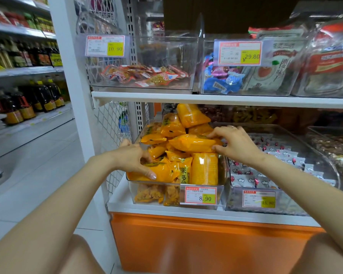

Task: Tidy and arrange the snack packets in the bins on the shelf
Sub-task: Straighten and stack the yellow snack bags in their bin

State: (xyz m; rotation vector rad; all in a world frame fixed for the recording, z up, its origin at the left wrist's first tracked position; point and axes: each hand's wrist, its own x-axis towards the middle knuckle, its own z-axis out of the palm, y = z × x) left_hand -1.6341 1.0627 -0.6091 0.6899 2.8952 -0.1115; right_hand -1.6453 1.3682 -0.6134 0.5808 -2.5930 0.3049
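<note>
A clear bin (221, 191) on the lower shelf is heaped with several yellow snack packets (204, 169). My left hand (136, 157) lies at the bin's left side, fingers curled round a yellow packet (160, 172) near the front. My right hand (234, 143) pinches the right end of a long yellow packet (190, 143) lying across the top of the heap. More yellow packets (190, 114) pile up toward the back, close under the upper shelf.
To the right stands a clear bin of silver-and-red packets (265, 171), then a bin of brown snacks (333, 147). The upper shelf (206, 98) carries bins of red-orange packets (143, 75) and blue packets (222, 82). A white post (71, 76) stands left; bottles (26, 103) fill the far aisle.
</note>
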